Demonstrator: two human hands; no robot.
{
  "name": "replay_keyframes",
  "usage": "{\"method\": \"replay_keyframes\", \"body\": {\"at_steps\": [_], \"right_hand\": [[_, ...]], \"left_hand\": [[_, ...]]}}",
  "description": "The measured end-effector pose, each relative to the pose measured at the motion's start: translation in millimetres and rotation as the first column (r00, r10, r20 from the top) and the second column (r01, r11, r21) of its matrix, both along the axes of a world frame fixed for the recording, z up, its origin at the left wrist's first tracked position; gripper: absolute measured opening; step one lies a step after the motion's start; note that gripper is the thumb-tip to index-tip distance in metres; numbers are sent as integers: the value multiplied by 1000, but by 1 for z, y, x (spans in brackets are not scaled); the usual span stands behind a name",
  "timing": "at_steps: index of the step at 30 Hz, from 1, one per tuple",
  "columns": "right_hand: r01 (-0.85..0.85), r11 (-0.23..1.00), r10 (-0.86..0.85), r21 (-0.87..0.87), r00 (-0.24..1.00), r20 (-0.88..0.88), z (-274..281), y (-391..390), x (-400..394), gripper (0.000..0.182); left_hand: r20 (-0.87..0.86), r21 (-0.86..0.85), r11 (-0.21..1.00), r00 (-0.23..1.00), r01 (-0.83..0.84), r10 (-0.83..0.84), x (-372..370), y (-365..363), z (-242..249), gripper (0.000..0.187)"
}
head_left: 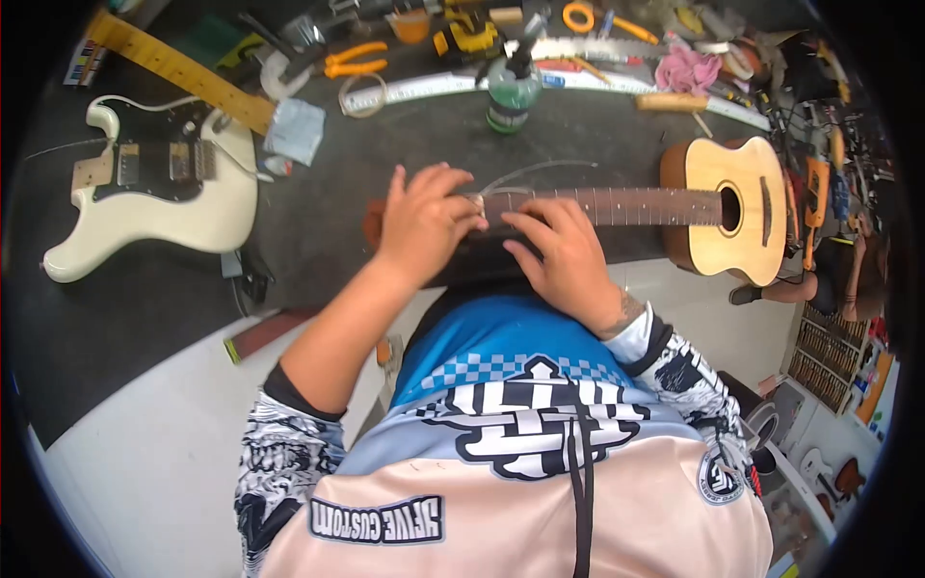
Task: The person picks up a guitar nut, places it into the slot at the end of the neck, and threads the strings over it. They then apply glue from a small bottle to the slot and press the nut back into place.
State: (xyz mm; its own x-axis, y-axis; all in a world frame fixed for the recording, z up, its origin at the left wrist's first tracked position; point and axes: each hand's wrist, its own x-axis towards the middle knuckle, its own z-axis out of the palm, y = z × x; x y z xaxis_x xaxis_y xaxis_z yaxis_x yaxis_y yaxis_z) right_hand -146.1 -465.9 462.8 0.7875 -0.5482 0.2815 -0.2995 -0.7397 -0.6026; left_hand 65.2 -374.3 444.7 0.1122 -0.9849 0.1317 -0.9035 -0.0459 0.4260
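Observation:
An acoustic guitar (761, 212) lies face up, its body at the right and its dark neck (636, 206) running left beneath both hands. My left hand (424, 217) is over the headstock end, with one finger raised and the others curled by a small pale piece (479, 204) at the end of the fretboard. What those fingers hold is hidden. My right hand (564, 246) rests over the fretboard just beside it, fingers bent and spread, thumb on the near side. A thin loose string (540, 168) arches above the neck.
A cream electric guitar body (154, 202) lies at the left. Along the back are a green bottle (511, 96), a long ruler (424, 93), orange-handled pliers (355, 61) and a pink cloth (687, 69). Another person's leg (785, 289) shows at the right.

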Motion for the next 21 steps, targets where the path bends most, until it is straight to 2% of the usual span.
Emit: {"method": "replay_keyframes", "body": {"at_steps": [5, 7, 9, 10, 12, 13, 14, 16, 18, 20, 21], "right_hand": [[158, 987, -159, -24, 985, -69, 4, 18, -10, 29], [160, 987, -160, 1, 987, -24, 20, 19, -14, 28], [140, 986, -143, 89, 989, 28, 50, 17, -20, 30], [125, 990, -130, 68, 989, 65, 70, 15, -15, 34], [118, 974, -149, 195, 978, 149, 113, 9, -11, 36], [53, 982, -97, 180, 965, 245, 136, 5, -8, 40], [-17, 994, -14, 109, 960, 279, 162, 3, -8, 44], [-204, 975, 154, 89, 907, 391, 207, -2, -16, 49], [-400, 916, 362, 14, 843, 397, 225, -6, -22, 55], [-531, 848, 498, 1, 796, 343, 236, -6, -29, 65], [-577, 815, 522, 53, 770, 367, 239, -8, -30, 60]], "left_hand": [[-53, 65, 997, 998, 31, -27, 4, -3, -8, 23], [-44, 73, 997, 999, 35, -32, 3, -4, -13, 25], [-51, 64, 997, 998, 39, -36, 0, -5, -11, 26], [-57, 50, 998, 998, 39, -36, 2, -2, -14, 26], [-69, 47, 998, 997, 34, -31, 2, -5, -14, 26], [-77, 64, 998, 997, 28, -23, 3, -4, -11, 26], [-82, 81, 997, 997, 20, -13, 1, -4, -10, 26], [-72, 104, 995, 997, 13, -5, -5, -8, -4, 26], [-49, 116, 993, 999, -16, 22, -3, -5, -2, 26], [-22, 124, 992, 999, -33, 36, -6, -8, -1, 26], [-17, 139, 989, 999, -42, 45, -7, -9, 1, 26]]}}
